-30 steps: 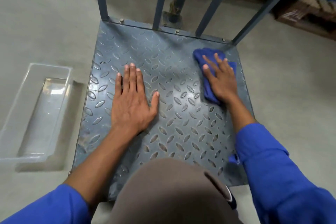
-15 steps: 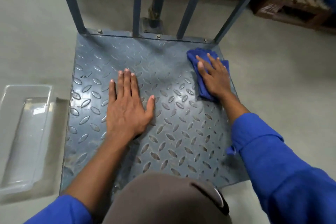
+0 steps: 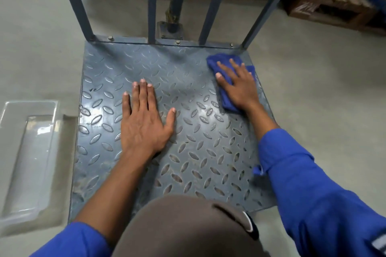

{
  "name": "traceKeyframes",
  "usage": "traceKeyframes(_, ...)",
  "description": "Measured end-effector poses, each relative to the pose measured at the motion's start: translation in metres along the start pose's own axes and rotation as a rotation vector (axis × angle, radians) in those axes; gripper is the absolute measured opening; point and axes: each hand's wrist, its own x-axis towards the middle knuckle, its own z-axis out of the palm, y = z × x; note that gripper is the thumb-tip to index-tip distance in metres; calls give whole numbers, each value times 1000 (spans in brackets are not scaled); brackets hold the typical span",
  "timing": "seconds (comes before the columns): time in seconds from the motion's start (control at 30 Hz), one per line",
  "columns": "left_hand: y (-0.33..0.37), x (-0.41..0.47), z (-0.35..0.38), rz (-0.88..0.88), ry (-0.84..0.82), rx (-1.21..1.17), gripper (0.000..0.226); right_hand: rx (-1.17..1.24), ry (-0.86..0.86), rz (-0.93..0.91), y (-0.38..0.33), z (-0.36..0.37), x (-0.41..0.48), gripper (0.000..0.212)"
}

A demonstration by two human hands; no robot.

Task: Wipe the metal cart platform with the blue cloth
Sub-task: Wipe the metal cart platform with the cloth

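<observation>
The grey metal cart platform point(image 3: 196, 158) with a raised diamond tread fills the middle of the view on the concrete floor. My right hand point(image 3: 240, 85) lies flat on the blue cloth point(image 3: 217, 61), pressing it onto the platform's far right corner, close to the right edge. The cloth is crumpled and shows beyond my fingertips and under my palm. My left hand point(image 3: 144, 123) rests flat on the bare tread near the platform's middle, fingers spread, holding nothing.
Grey upright bars point(image 3: 211, 4) rise from the platform's far edge. A clear plastic tray point(image 3: 27, 160) lies on the floor to the left. Wooden pallets point(image 3: 313, 9) and blue-edged boxes stand at the back. My cap brim point(image 3: 188, 229) covers the platform's near edge.
My right hand has pushed the blue cloth farther away, toward the platform's far right corner. My left hand has stayed flat in the same spot. The view has tilted upward.
</observation>
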Motion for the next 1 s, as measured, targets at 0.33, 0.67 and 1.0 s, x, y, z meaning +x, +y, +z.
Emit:
traceKeyframes(0.33, 1, 6, 1, -2, -1, -22, 94, 26, -138, -349, -57, 20, -15, 61)
traceKeyframes(0.67, 5, 13, 0, 2, -2, -27, 96, -39, 14, 44, -19, 0, 47, 59)
traceKeyframes(1.0, -10, -4, -3, 15, -32, -20, 95, 3, -42, -185, 7, 1, -62, 55)
